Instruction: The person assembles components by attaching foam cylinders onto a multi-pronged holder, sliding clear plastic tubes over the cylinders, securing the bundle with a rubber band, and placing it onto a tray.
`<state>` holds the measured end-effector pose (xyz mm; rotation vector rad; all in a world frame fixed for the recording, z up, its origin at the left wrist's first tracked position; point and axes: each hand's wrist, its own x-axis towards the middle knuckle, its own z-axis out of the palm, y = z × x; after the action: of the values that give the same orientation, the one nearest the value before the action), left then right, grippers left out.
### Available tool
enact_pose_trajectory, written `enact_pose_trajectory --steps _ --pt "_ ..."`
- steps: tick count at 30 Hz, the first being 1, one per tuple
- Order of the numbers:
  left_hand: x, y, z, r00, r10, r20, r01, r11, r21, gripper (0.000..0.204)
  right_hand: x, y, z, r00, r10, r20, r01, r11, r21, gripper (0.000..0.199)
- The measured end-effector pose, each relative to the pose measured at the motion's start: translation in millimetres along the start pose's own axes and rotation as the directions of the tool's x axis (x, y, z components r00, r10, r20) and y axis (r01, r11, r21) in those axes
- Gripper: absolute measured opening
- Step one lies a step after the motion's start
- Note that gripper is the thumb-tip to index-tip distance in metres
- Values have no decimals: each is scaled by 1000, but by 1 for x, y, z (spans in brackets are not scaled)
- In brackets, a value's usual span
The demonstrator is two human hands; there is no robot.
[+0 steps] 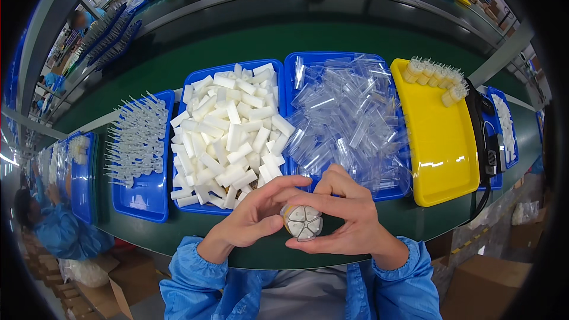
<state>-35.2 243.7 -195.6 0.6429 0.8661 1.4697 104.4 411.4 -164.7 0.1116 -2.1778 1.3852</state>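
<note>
Between my two hands, near the table's front edge, is a short round bundle. Its pale grey end faces up and is split into several wedges, and a yellowish side shows at its left. My right hand grips it between thumb and fingers from the right. From the left, my left hand curls round it, with the thumb against its edge. The fingers' far ends are partly hidden behind the bundle. Just beyond my hands lie a blue tray of white foam-like blocks and a blue tray of clear plastic tubes.
To the right, a yellow tray has several bundles with thin tips at its far end. At left, a blue tray holds many thin-tipped pale pieces. A green conveyor runs behind. A co-worker sits at far left.
</note>
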Motion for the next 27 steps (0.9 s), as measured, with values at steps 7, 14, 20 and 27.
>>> enact_pose_trajectory --steps 7,14,20,27 --pt "1 7 15 970 241 -21 -165 721 673 78 1 3 7 995 -98 27 101 984 -147 47" --pt "6 4 17 939 325 -113 -95 560 823 76 0 7 11 994 -85 72 96 981 -171 51" --pt "9 -4 12 883 470 20 -227 388 893 49 -2 9 20 992 -107 61 117 973 -200 48" --pt "8 -4 12 877 479 -51 -195 451 871 30 3 3 28 996 -72 44 78 982 -169 46"
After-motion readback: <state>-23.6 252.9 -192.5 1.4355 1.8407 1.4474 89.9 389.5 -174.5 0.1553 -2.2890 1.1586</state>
